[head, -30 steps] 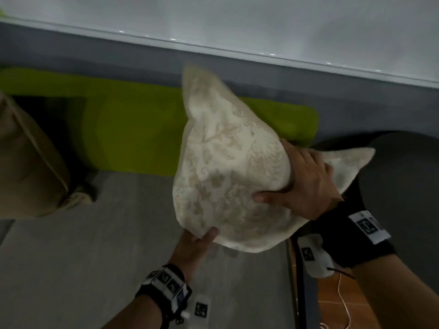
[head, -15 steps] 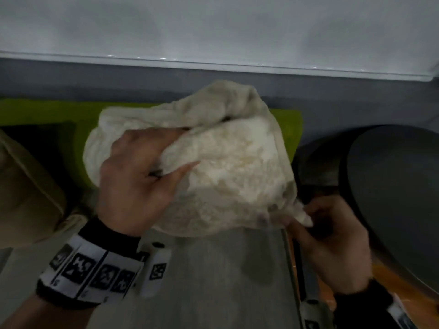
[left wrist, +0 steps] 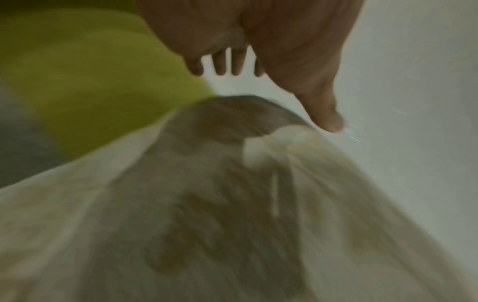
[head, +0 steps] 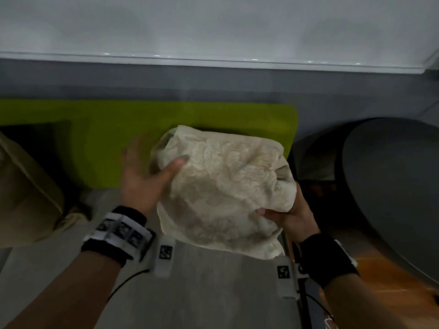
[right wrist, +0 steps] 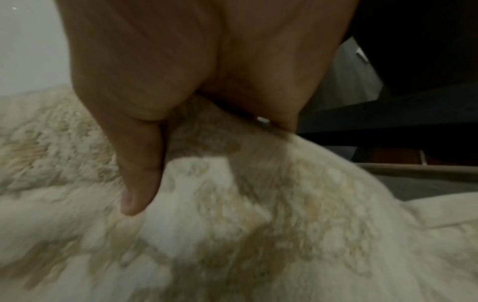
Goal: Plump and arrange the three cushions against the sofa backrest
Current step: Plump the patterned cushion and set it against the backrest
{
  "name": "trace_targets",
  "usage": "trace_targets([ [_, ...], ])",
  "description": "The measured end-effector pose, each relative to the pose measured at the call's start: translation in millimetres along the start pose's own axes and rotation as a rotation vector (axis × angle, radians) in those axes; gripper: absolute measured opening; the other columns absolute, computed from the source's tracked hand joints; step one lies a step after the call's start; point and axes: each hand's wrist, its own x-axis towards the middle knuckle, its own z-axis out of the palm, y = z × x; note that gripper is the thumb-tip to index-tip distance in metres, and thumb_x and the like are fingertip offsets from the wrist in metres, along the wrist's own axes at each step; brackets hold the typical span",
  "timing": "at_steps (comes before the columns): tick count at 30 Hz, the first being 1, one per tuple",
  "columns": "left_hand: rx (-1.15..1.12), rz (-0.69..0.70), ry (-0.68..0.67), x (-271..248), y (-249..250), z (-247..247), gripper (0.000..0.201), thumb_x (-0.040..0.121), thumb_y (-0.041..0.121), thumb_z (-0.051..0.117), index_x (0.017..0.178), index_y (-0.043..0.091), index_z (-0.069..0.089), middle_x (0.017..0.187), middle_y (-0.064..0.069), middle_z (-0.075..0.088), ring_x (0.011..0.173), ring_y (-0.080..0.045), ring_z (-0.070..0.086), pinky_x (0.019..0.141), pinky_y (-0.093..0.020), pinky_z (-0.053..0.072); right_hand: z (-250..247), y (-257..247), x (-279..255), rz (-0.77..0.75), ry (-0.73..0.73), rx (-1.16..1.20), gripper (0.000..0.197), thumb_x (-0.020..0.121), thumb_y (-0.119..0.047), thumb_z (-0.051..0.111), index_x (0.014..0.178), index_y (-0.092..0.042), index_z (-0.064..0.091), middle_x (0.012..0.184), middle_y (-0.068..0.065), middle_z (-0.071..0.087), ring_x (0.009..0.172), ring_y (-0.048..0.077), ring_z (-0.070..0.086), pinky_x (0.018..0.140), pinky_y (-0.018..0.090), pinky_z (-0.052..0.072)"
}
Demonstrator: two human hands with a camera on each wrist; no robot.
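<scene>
A cream patterned cushion [head: 221,186] is held above the grey sofa seat [head: 190,293], in front of the green backrest pad [head: 107,138]. My left hand [head: 147,174] is at its left side with fingers spread and straight, blurred, only the thumb touching the fabric. In the left wrist view the left hand [left wrist: 258,51] is flat over the cushion [left wrist: 232,204]. My right hand [head: 287,213] grips the cushion's lower right edge. In the right wrist view its thumb [right wrist: 139,173] presses into the bunched cushion fabric [right wrist: 258,224]. A tan cushion [head: 26,193] leans at the far left.
A dark grey rounded seat or table [head: 392,191] stands close on the right, over a wooden floor [head: 380,293]. The sofa's right edge [head: 288,245] runs just below my right hand. A grey wall band and a white wall lie behind the sofa.
My left hand has let go of the cushion's top and swung to its left side, open. The cushion has dropped lower and unfolded. My right hand moved from pinching a corner to gripping the right edge.
</scene>
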Motion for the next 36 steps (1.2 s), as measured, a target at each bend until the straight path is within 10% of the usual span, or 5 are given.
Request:
trace_targets([
  [5,-0.277,-0.083,-0.437,-3.9,-46.3,4.6,0.108,0.056,0.063,0.088,0.147,0.035,0.039,0.14,0.012,0.057,0.127,-0.008,0.056,0.106,-0.047,0.049,-9.3,-10.5,-3.6,0.068,-0.017,0.158,0.109,0.057,-0.027,0.1,0.148,-0.048,0.044,0.135,-0.012,0.067,0.125,0.017,0.065,0.093,0.046,0.06],
  [12,-0.507,0.045,-0.212,-39.6,-74.6,33.3,0.106,0.048,0.027,0.097,0.137,0.033,0.039,0.132,0.02,0.059,0.122,-0.002,0.059,0.083,-0.023,0.058,2.1,-24.4,1.9,0.124,0.114,0.165,0.083,0.068,-0.086,0.069,0.143,-0.062,0.041,0.141,-0.014,0.061,0.122,0.015,0.062,0.102,0.046,0.052],
  [17,-0.382,0.008,-0.193,-41.6,-64.7,32.8,0.084,0.06,0.073,0.078,0.123,0.035,0.039,0.116,0.024,0.058,0.103,0.01,0.06,0.075,-0.008,0.051,-2.3,-31.0,2.0,0.223,0.072,0.039,0.064,0.089,-0.073,0.055,0.149,-0.055,0.042,0.136,-0.019,0.059,0.102,-0.008,0.058,0.076,0.013,0.051],
  [22,-0.157,0.168,0.097,4.6,-41.5,-7.4,0.015,0.097,0.022,0.061,0.101,0.035,0.055,0.102,0.021,0.058,0.091,0.008,0.058,0.084,-0.019,0.049,-32.1,-51.9,9.5,-0.271,0.337,-0.379,0.025,0.108,-0.031,0.052,0.129,-0.031,0.066,0.126,-0.013,0.068,0.114,0.0,0.062,0.089,0.006,0.045],
  [36,0.7,0.368,-0.362,68.0,-17.3,-0.1,0.041,0.096,0.045,0.046,0.115,0.02,0.072,0.106,-0.017,0.069,0.089,-0.038,0.064,0.081,-0.05,0.053,-36.6,-89.1,60.8,-0.038,-0.428,-1.143,0.068,0.089,-0.066,0.041,0.133,-0.022,0.066,0.133,0.012,0.064,0.123,0.035,0.059,0.101,0.041,0.046],
])
